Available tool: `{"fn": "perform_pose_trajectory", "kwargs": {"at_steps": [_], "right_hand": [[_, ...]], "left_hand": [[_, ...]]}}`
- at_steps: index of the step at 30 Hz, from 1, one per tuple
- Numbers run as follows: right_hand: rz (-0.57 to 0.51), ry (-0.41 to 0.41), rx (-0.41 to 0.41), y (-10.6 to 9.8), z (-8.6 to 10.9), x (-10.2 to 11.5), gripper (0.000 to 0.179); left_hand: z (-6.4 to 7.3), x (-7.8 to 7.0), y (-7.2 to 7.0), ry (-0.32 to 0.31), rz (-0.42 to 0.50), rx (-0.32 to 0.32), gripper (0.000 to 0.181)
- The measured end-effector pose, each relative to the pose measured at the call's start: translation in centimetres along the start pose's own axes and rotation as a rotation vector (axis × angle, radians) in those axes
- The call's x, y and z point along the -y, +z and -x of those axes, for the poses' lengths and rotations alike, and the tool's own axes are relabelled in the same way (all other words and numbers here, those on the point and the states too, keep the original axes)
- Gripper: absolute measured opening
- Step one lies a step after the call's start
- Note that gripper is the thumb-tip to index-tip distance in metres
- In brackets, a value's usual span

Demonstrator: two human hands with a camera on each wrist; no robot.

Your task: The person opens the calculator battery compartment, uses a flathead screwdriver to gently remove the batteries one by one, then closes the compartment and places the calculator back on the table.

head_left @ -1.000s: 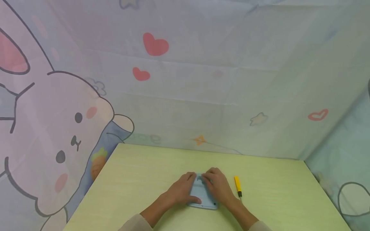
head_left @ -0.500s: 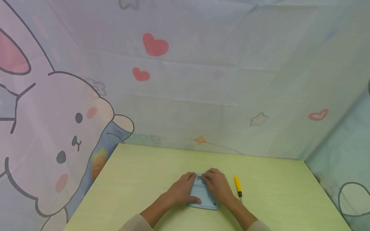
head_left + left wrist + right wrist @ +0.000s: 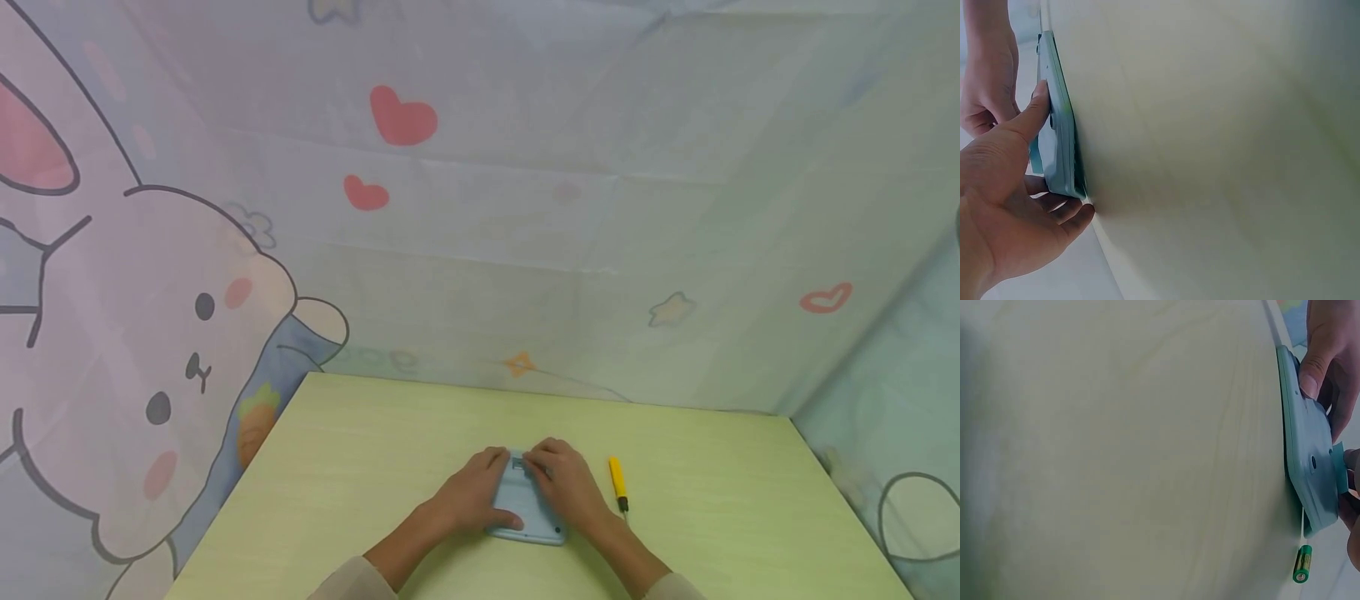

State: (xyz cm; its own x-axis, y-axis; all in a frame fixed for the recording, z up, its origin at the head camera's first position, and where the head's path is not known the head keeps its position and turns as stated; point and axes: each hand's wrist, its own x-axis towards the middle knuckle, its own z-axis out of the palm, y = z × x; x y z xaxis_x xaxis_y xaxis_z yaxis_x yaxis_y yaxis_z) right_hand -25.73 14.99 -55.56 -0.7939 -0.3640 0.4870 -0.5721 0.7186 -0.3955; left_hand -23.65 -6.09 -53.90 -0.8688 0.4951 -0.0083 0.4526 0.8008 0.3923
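Observation:
A flat light-blue device point(image 3: 525, 504), which looks like a calculator, lies back side up on the table. A small recess shows near its far end. My left hand point(image 3: 471, 492) grips its left side, thumb across the near part and fingers at the edge; the left wrist view shows this left hand point(image 3: 1010, 212) around the casing point(image 3: 1060, 137). My right hand point(image 3: 566, 479) is over the far right part. In the right wrist view, the fingers of my right hand point(image 3: 1352, 515) pinch a thin teal cover point(image 3: 1340, 467), standing up from the casing point(image 3: 1313, 450).
Right of the hands lies a screwdriver point(image 3: 617, 479) with a yellow handle, its shaft partly hidden behind the right forearm. A green battery point(image 3: 1302, 564) lies on the table beyond the device. A printed cloth point(image 3: 525, 208) hangs behind the pale table point(image 3: 375, 433).
Almost nothing differs: the right hand has shifted very slightly over the recess. The left hand, the device and the screwdriver stay in place.

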Motion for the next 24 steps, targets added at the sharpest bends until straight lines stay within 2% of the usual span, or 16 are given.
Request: {"fn": "perform_pose_trajectory", "kwargs": {"at_steps": [15, 24], "right_hand": [[0.011, 0.012, 0.010, -0.26, 0.19, 0.41, 0.009], [0.067, -0.029, -0.024, -0.11, 0.20, 0.24, 0.009]], "left_hand": [[-0.01, -0.02, 0.18, -0.009, 0.002, 0.000, 0.110], [0.02, -0.13, -0.02, 0.000, -0.004, -0.009, 0.109]]}}
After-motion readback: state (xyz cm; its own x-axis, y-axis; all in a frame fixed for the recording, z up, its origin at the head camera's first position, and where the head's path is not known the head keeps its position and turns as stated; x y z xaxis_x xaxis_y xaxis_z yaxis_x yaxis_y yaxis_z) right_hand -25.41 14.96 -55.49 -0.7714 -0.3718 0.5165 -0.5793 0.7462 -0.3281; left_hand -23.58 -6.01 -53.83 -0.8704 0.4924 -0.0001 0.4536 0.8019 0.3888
